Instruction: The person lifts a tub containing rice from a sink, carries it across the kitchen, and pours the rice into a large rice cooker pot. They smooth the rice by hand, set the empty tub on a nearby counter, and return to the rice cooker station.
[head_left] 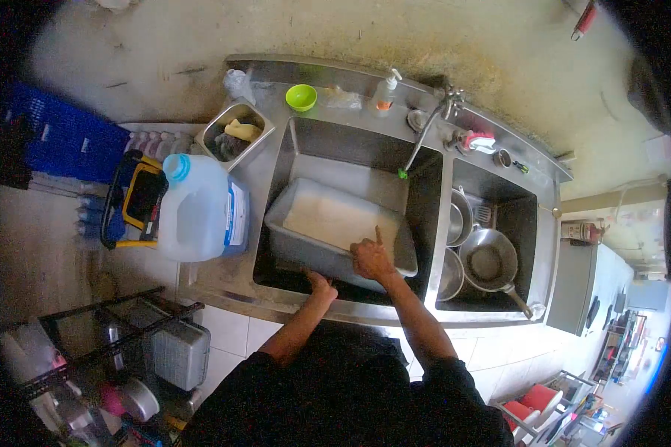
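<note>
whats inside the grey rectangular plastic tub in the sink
The grey rectangular plastic tub shows a pale whitish surface, possibly cloudy liquid. The right hand covers part near the rim; anything beneath the surface is hidden.

A grey tub (306, 244) with pale contents sits at a slant in the left sink basin (365, 141). The left hand (321, 287) is at the tub's near side, its fingers partly hidden; the right hand (373, 258) is at the near rim, index finger extended over the contents. A tap (423, 135) with a green tip reaches over the basin. Pans (488, 261) lie in the right basin (526, 216). On the steel surface (227, 281) are a large jug (194, 220), a green bowl (301, 97) and a pump bottle (385, 97).
</note>
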Demonstrator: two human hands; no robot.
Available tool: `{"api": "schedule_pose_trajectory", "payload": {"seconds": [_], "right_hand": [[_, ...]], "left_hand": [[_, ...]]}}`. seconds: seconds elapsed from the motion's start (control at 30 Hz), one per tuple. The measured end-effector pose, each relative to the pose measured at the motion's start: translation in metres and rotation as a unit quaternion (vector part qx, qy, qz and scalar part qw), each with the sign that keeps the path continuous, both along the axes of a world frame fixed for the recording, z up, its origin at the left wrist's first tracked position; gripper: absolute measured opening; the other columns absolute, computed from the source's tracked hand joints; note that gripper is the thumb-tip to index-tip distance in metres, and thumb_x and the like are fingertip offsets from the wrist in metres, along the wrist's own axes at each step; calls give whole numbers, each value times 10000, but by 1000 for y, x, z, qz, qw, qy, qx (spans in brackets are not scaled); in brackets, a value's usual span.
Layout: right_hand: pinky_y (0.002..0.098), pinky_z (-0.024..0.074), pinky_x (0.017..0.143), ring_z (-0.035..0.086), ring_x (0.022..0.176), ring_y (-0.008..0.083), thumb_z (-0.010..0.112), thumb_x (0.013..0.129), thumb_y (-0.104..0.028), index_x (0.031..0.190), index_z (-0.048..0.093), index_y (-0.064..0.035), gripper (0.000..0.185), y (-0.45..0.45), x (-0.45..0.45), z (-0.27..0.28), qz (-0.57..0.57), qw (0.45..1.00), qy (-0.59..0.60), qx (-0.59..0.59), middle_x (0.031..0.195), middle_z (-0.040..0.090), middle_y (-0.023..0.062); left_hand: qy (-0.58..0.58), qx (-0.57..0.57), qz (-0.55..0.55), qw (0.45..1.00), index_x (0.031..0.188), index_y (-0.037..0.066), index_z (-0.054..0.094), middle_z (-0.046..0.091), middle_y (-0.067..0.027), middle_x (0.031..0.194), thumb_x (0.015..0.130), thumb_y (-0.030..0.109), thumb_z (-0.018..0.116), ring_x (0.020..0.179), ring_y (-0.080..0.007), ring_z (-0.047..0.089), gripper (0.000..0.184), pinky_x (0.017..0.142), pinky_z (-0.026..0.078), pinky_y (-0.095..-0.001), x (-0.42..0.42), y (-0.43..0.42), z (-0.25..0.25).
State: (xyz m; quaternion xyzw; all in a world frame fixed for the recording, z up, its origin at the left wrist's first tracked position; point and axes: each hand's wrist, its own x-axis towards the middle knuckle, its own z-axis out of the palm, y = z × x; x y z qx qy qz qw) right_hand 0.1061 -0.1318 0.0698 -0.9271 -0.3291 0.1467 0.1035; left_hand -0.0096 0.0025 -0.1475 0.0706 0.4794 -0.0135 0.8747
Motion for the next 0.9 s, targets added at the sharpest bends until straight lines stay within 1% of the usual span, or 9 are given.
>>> {"api": "schedule_pose_trajectory", "payload": {"seconds": [0.07,0.13,0.2,0.27,0.37,0.47,0.7,0.77,0.9], "right_hand": [[589,96,1089,607,910,311,575,691,-152,868,619,-85,194,-2,4,0,0,1000,-7,4,796,634,138],[650,53,1065,604,942,267,631,667,-210,926,610,-110,278,-2,9,-4,9,999,-25,-45,831,639,96],[621,68,1079,603,935,285,603,677,-182,916,619,-97,254,-1,12,4,-5,999,-4,-37,815,634,119],[592,83,1092,603,927,304,574,687,-154,907,627,-84,237,2,13,14,-18,999,17,-28,798,630,142],[588,68,1097,603,936,296,566,680,-137,952,632,-86,285,0,13,15,-12,1000,15,-21,808,630,141],[584,59,1101,601,942,288,562,672,-127,981,632,-88,319,-1,13,7,-12,999,10,-34,806,629,130],[579,54,1103,602,947,287,547,685,-127,980,638,-113,310,1,17,15,-7,999,5,-52,818,631,131],[580,57,1102,603,947,289,542,692,-127,984,639,-117,308,1,17,19,-1,997,19,-72,823,630,137],[586,79,1097,604,941,287,550,686,-126,940,640,-105,271,1,13,9,-19,999,-21,-26,801,628,141]], "left_hand": [[19,12,-24,999,1238,184,480,537,-30,1204,887,636,271,1055,-216,514,609,906,375,-417,7,-5,8],[51,14,-16,998,1219,191,487,546,-26,1152,876,657,259,980,-204,521,622,854,383,-407,11,-10,18],[84,19,-6,996,1201,199,494,556,-23,1099,866,678,246,905,-192,527,636,803,391,-397,14,-8,40],[168,8,-62,984,1124,180,511,532,-16,954,827,737,230,793,-183,481,690,743,363,-364,21,-4,78],[180,48,-84,979,1003,160,517,480,-14,863,799,769,242,770,-183,448,699,754,338,-353,16,-7,55],[189,26,-60,980,912,144,495,467,-18,864,804,762,261,799,-189,444,670,776,320,-364,17,-7,56],[159,20,-56,985,886,115,479,453,-33,860,809,754,281,793,-198,429,674,777,316,-363,15,-7,50],[198,27,-73,977,858,109,469,449,-37,853,807,758,286,787,-195,425,676,757,320,-359,16,-5,56],[178,12,-76,981,874,105,477,459,-41,862,800,769,279,786,-197,427,696,749,321,-364,17,-4,62]]}}
